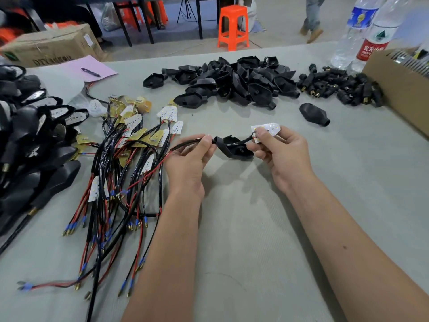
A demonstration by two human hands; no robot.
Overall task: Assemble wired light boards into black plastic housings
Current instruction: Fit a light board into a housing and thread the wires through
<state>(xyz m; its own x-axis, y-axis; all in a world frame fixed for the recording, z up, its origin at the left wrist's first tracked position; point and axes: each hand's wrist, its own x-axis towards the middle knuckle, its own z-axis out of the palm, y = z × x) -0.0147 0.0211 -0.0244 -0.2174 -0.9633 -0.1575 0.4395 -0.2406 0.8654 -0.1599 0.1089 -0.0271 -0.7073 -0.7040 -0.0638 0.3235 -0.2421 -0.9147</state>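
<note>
Fingers [207, 142] of the left hand [188, 163] pinch the black-sheathed cable [185, 145] just where it leaves the narrow neck of the black plastic teardrop housing [233, 147], which hangs a little above the grey cloth-covered surface [243, 228]. On the far side of that housing, the right hand [282, 156] grips the small white wired light board [265, 131] between thumb and fingertips, its short leads running down into the housing's open mouth.

The step in hand looks like threading: the cable is through the neck, but the board is not yet seated. Next, I judge, the left hand must draw the cable out while the right tilts the board and guides it flat into the housing without kinking the leads.

Left of the housing sprawls a tangle of red and black wired boards [130, 159], and beyond that a heap of finished black lamps [34, 145]. Behind the housing lies a pile of empty black housings [232, 80], with small black connectors [336, 87] to its right beside a brown cardboard box [399, 94]. One loose housing [313, 113] lies behind the right hand. The trailing cable runs into the tangle and could snag there.
</note>
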